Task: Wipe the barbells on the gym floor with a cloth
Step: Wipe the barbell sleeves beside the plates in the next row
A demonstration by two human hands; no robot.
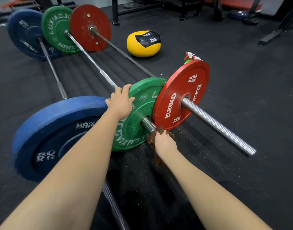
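Black rubber gym floor [242,100] is carrying three barbells [92,62] lying side by side, so six plates total: two blue, two green, two red. One yellow and black medicine ball [142,45] marked 2KG is sitting past the red bar, and one spray bottle [190,57] is peeking over the near red plate [183,95]. Both hands are working the middle bar. The left hand [120,103] is gripping the top rim of the near green plate [145,98], fingers curling over the edge. The right hand [164,141] is clamping a brown cloth [151,138] right up against the underside of the chrome sleeve [148,123], in the tight gap between the green plate and the red one. The near blue plate [47,138] is crowding the left arm, and the red bar's long sleeve [217,127] is sticking out on the right. Beyond that sleeve a wide stretch of bare floor is running off to the right, with dark rack legs [115,14] lining the far edge.
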